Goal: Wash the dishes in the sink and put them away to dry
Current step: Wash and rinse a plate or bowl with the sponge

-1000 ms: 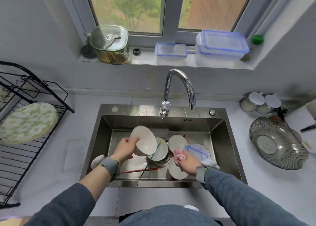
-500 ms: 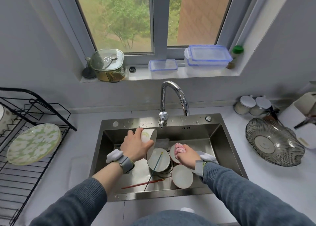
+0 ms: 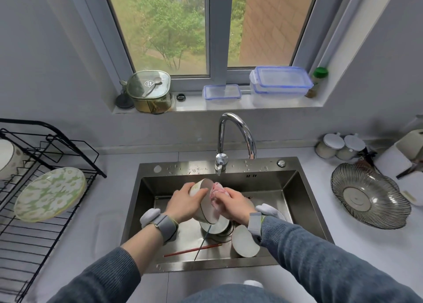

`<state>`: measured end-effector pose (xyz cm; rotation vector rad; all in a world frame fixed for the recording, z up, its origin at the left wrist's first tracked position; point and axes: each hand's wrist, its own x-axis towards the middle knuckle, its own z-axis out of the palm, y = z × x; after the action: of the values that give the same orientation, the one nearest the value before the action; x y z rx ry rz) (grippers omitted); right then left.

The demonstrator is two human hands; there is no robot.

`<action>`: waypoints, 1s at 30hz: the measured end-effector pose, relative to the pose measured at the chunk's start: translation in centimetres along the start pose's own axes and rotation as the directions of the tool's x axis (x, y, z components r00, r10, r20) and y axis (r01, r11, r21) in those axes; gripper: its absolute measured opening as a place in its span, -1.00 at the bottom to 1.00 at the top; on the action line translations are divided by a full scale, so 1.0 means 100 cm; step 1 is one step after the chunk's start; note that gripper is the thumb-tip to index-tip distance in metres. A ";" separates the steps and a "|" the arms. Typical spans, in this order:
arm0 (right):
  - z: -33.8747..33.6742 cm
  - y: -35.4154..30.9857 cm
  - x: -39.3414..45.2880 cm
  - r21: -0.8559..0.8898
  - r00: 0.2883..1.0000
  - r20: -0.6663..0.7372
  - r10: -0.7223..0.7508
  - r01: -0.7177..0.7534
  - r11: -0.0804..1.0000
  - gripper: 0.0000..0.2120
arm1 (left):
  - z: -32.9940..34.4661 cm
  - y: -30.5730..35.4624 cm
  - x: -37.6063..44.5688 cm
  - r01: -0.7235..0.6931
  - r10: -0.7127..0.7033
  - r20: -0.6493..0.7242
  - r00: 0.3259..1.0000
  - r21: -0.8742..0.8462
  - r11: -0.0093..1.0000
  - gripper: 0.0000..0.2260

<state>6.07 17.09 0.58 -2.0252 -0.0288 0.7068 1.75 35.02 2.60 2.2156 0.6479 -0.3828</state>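
Over the steel sink [image 3: 306, 213] my left hand [image 3: 184, 205] grips a white bowl [image 3: 206, 207] tilted on its side, mouth facing right. My right hand [image 3: 235, 205] holds a pink cloth [image 3: 215, 194] pressed into the bowl's mouth. Below them lie another bowl [image 3: 216, 227] over the drain, a white bowl [image 3: 245, 244] on its side at the front, and a red chopstick [image 3: 192, 250] crossed by a dark one [image 3: 202, 242]. More dishes behind my right arm are mostly hidden.
A black drying rack [image 3: 34, 211] on the left counter holds a green floral plate [image 3: 49, 194] and a bowl [image 3: 9, 158]. The curved faucet [image 3: 235, 137] stands behind the sink. A ribbed glass dish [image 3: 368, 196] and jars [image 3: 341, 147] sit at right. Containers line the windowsill.
My left hand has lifted the bowl and turned its mouth to the right. My right hand rose from the dishes and brought the pink cloth into the bowl. The view tilted up.
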 end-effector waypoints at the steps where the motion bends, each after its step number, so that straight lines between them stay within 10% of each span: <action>1: 0.005 -0.002 0.001 -0.006 0.999 -0.010 -0.031 0.031 1.000 -0.79 | 0.003 0.001 -0.005 0.016 -0.015 0.025 1.000 -0.064 0.998 -0.40; 13: 0.004 -0.041 -0.018 -0.089 0.910 0.352 -0.220 0.267 0.960 -0.73 | -0.012 0.015 -0.012 0.110 -0.080 0.093 0.992 -0.384 0.917 -0.63; 20: -0.015 -0.044 -0.013 -0.685 0.942 0.271 -0.197 0.333 0.648 -0.81 | -0.005 0.015 -0.016 -0.101 0.106 0.001 0.994 -0.275 0.956 -0.69; 25: -0.005 -0.053 -0.006 -0.419 0.979 -0.040 -0.198 0.163 0.893 -0.84 | 0.000 0.020 -0.032 -0.006 0.027 0.043 0.999 -0.422 0.907 -0.72; 30: 0.011 -0.059 -0.018 -0.103 0.967 0.173 -0.187 0.207 0.973 -0.86 | -0.011 0.025 -0.035 0.048 -0.033 0.037 0.999 -0.556 0.830 -0.73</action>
<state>5.55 20.65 5.74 -2.0392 -0.3716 0.7553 0.38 33.25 6.43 1.6344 0.6906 -0.2047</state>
